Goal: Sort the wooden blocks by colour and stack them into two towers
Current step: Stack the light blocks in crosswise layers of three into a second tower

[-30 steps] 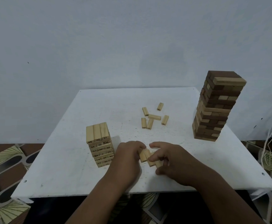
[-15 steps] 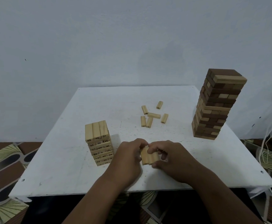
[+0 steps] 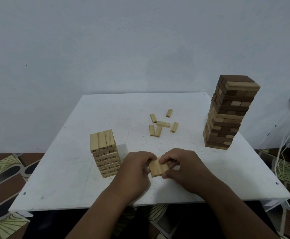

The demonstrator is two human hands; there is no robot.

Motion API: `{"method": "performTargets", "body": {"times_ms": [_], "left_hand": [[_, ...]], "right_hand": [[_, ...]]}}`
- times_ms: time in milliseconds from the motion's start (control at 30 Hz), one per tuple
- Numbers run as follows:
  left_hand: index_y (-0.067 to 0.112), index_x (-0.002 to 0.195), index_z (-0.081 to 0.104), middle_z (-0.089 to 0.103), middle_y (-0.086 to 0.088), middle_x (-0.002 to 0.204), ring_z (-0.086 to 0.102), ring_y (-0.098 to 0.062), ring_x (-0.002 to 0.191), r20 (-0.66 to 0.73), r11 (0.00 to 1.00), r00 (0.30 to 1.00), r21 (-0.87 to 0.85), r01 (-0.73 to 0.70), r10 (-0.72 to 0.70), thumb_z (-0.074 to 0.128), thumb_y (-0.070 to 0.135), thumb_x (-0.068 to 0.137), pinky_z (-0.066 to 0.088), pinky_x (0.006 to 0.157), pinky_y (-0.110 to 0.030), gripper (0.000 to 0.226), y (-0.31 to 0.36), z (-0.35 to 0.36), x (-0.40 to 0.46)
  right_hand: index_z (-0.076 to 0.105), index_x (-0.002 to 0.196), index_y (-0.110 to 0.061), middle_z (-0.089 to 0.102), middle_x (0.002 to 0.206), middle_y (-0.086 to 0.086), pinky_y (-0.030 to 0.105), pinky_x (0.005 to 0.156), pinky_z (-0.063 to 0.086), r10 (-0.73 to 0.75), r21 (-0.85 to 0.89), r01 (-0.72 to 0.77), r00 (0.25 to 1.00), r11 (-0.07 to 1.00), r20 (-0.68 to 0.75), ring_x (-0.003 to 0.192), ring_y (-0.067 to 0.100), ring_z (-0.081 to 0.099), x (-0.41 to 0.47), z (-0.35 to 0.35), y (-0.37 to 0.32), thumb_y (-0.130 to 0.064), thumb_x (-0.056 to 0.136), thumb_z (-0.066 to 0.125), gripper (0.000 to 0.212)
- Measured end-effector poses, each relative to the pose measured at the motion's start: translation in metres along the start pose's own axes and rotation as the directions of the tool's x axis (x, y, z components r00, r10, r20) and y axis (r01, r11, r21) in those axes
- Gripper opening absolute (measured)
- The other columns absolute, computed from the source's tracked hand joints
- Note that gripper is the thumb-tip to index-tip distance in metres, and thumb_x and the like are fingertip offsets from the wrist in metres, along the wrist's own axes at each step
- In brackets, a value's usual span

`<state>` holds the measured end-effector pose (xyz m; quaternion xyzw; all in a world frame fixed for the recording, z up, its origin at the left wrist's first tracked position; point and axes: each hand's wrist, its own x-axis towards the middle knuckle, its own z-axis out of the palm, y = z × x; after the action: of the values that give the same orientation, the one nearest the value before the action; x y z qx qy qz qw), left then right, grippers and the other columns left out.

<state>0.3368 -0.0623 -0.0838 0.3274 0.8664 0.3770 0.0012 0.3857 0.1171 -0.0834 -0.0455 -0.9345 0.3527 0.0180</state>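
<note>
Head cam shows both hands, left [image 3: 134, 171] and right [image 3: 183, 168], with their grip pinched on a row of pale blocks [image 3: 158, 167] low over the surface [image 3: 71, 178], probably squaring them as one layer for the pale tower [image 3: 104, 152] just left.

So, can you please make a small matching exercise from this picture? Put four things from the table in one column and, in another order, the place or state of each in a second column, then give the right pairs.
Things
1. short light tower
2. tall mixed tower
3. loose light blocks
4. row of blocks

Places or states
A. scattered at the table's middle
B. held between the left hand and the right hand
C. at the table's right side, dark and light layers
D. left of the hands, numbers on its block ends

Pairs: 1-D, 2-C, 3-A, 4-B
</note>
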Motion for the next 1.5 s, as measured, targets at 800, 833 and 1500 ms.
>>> {"method": "performTargets", "body": {"times_ms": [800,833,1500], "left_hand": [[0.025,0.106,0.073,0.065,0.008,0.106,0.057,-0.005,0.098,-0.018,0.999,1.000,0.044,0.012,-0.012,0.066,-0.001,0.082,0.039,0.077,-0.003,0.036,-0.016,0.006,0.003],[0.023,0.105,0.073,0.066,0.008,0.106,0.057,-0.006,0.099,-0.021,0.999,1.000,0.043,0.007,-0.006,0.066,-0.002,0.081,0.040,0.079,-0.005,0.035,-0.015,0.006,0.003],[0.024,0.086,0.068,0.055,0.018,0.124,0.043,0.001,0.115,0.053,0.999,0.998,0.045,-0.024,0.022,0.073,0.015,0.074,0.026,0.087,0.002,0.015,-0.012,0.005,0.001]], "right_hand": [[0.063,0.064,-0.040,0.068,0.092,-0.014,0.025,0.082,0.054,-0.019,0.032,0.020,0.999,0.999,-0.032,0.085,0.007,0.063,0.002,0.002,0.003,-0.015,0.070,0.086,0.034],[0.064,0.065,-0.040,0.068,0.092,-0.015,0.026,0.082,0.055,-0.022,0.032,0.023,0.999,0.999,-0.030,0.085,0.007,0.063,0.002,0.002,0.003,-0.016,0.069,0.086,0.033],[0.058,0.082,-0.029,0.059,0.100,-0.013,0.024,0.078,0.049,-0.210,0.029,0.211,0.977,0.977,-0.038,0.096,0.007,0.055,-0.001,0.002,0.005,-0.017,0.059,0.082,0.035]]}}
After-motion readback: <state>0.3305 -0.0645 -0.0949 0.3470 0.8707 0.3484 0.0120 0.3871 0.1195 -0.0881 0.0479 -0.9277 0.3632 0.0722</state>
